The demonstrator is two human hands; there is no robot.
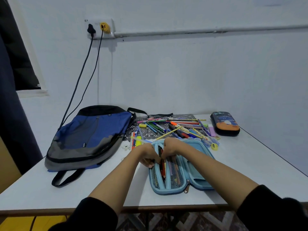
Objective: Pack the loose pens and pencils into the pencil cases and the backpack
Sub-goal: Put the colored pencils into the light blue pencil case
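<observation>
A light blue pencil case (179,184) lies open on the white table (241,172), with red and dark pencils (162,170) in its middle slot and more behind mesh pockets. My left hand (147,155) holds the case's left edge with curled fingers. Beside it, my right hand (171,148) curls its fingers over the pencils inside the case. Behind the case, a pile of loose pens and pencils (173,127) covers a dark patterned mat. A blue and grey backpack (88,139) lies flat at the left. A second, dark pencil case (225,123) with an orange print sits shut at the back right.
A yellow sharpener (214,146) and a purple eraser (212,131) lie to the right of the pile. Two black cables (83,77) run from a wall socket down behind the backpack. The table's right edge runs diagonally near the dark case.
</observation>
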